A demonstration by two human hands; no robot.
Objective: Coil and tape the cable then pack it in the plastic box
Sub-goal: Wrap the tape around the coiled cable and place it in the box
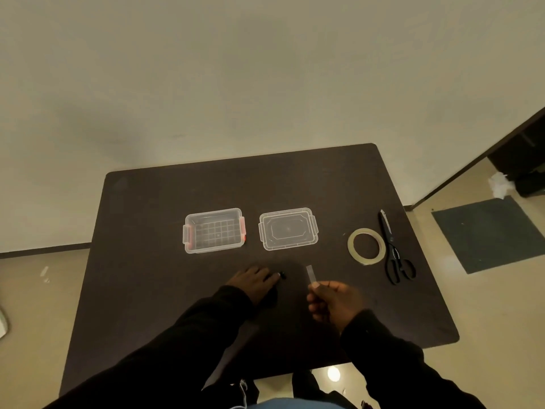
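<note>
Head view: black cable, mostly hidden and dark against the dark brown table, lies pinned under the flat left hand, one end poking past the fingertips; likely light and springy, best gripped across the gathered loops. Right hand, well apart to the right, pinches a short strip of clear tape. Beyond the hands sit the open clear plastic box with red latches and its clear lid; farther right of the right hand, a clear tape roll beside black scissors.
</note>
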